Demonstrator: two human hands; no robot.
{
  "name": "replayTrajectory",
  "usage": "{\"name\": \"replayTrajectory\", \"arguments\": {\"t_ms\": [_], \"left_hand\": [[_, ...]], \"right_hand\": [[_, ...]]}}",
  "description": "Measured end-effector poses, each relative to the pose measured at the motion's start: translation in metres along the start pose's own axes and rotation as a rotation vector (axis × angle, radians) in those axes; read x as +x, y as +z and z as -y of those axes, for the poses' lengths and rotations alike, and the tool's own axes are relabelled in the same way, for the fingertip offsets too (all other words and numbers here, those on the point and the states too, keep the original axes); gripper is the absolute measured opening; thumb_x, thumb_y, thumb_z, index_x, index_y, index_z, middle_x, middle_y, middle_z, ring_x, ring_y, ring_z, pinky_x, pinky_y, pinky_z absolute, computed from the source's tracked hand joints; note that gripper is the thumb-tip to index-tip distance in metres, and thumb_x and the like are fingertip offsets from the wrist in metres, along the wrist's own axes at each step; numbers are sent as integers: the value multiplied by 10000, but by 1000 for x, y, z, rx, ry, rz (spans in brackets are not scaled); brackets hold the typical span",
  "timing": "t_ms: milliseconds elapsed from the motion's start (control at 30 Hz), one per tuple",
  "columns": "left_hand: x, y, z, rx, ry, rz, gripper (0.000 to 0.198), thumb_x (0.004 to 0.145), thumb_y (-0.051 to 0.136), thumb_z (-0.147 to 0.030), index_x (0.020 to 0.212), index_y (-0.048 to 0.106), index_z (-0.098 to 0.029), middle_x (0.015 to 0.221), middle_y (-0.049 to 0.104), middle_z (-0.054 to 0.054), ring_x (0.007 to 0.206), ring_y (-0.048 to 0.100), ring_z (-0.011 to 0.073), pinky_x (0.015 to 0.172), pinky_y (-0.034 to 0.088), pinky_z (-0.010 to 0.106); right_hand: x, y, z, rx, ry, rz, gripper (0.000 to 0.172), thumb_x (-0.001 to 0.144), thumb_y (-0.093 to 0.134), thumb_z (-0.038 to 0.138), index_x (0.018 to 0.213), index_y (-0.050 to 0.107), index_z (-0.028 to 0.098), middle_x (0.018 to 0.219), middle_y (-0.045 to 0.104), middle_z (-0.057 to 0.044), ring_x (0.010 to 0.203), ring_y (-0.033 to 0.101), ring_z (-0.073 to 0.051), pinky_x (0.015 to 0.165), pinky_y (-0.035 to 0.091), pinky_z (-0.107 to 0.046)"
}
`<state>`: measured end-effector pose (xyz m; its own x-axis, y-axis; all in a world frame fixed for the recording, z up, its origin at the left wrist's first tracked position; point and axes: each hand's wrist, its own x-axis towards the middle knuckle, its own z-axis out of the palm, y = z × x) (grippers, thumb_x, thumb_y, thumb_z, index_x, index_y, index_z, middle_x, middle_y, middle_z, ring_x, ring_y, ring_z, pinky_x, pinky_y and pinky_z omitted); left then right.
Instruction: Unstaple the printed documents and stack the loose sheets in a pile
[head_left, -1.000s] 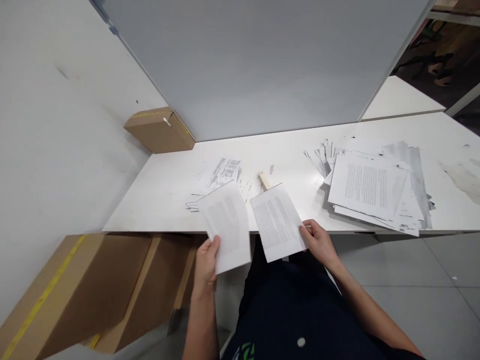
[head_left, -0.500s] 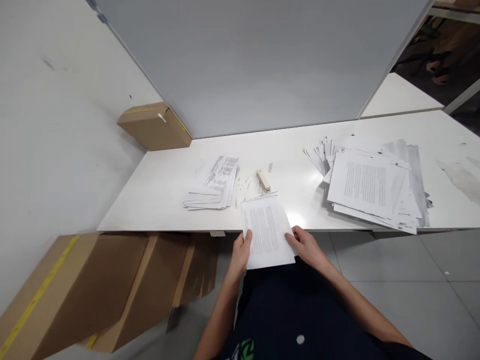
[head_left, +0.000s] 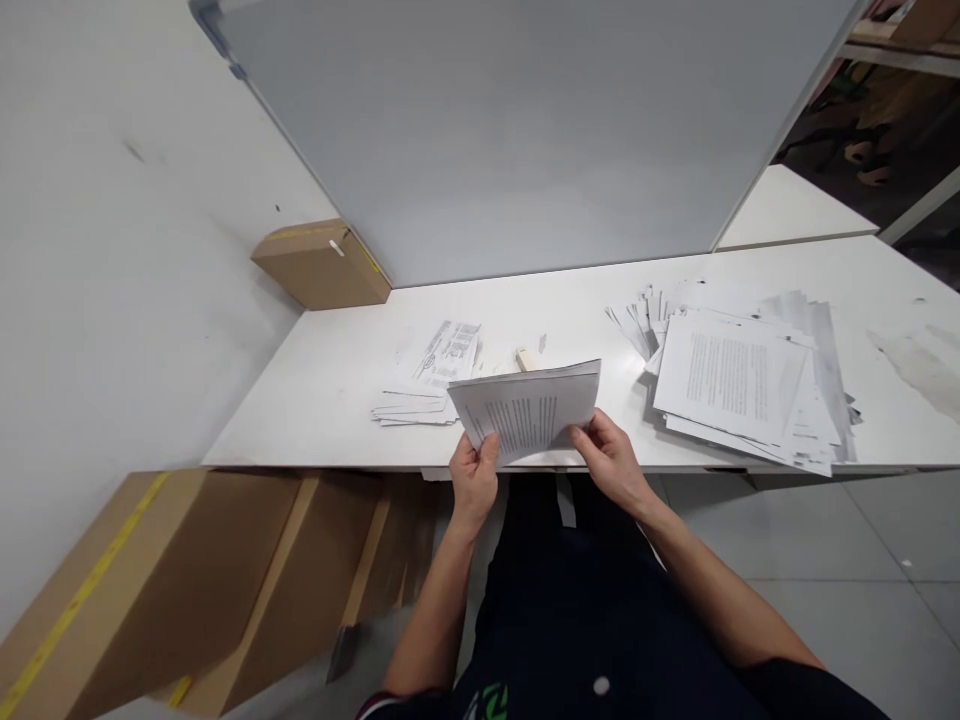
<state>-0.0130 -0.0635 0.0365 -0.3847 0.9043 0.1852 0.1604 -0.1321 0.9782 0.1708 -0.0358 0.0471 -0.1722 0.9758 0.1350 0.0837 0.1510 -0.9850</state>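
My left hand (head_left: 474,478) and my right hand (head_left: 610,459) both grip a thin set of printed sheets (head_left: 529,408), held sideways over the near edge of the white table (head_left: 337,360). The left hand pinches the lower left corner, the right hand the lower right edge. A small beige stapler (head_left: 524,359) lies on the table just behind the sheets, partly hidden by them. A low pile of printed papers (head_left: 431,375) rests to the left of the held sheets.
A big loose heap of printed pages (head_left: 742,375) covers the right part of the table. A grey board (head_left: 510,130) stands along the back. A small cardboard box (head_left: 321,265) sits at the back left corner; larger cardboard boxes (head_left: 172,580) lie on the floor at left.
One second ago each hand held a separate sheet. The sheets were brought together in front of me, then turned sideways and lifted over the table edge.
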Motion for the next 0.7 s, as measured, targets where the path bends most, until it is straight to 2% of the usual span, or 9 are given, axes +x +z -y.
{"name": "replayTrajectory", "arguments": {"t_ms": [133,333,533,700], "left_hand": [[16,14,4,-69,125,-56,306,778,540,-372,998,546,-160,940,627,72,937,573,175,848,435,288],[25,20,25,-66,67,-11,286,770,543,-402,942,503,-176,918,596,55,877,566,149,805,437,272],[24,25,23,-128,110,-51,269,803,492,-409,941,484,-178,918,590,56,895,558,146,823,423,272],[21,26,26,-58,78,-82,281,809,464,-437,923,485,-180,890,586,52,871,557,152,815,424,274]], "right_hand": [[18,4,-10,18,-96,-68,183,830,459,313,965,534,215,825,564,-19,753,520,-154,688,413,-271],[26,6,-32,-30,-46,-14,187,828,455,331,948,523,205,817,544,-11,747,499,-149,687,403,-267],[25,12,-33,-59,-31,-53,186,823,448,363,860,510,192,692,488,12,627,440,-125,588,373,-237],[22,14,-32,-44,-42,-24,226,831,431,361,955,512,191,821,551,-23,769,509,-154,707,407,-265]]}}
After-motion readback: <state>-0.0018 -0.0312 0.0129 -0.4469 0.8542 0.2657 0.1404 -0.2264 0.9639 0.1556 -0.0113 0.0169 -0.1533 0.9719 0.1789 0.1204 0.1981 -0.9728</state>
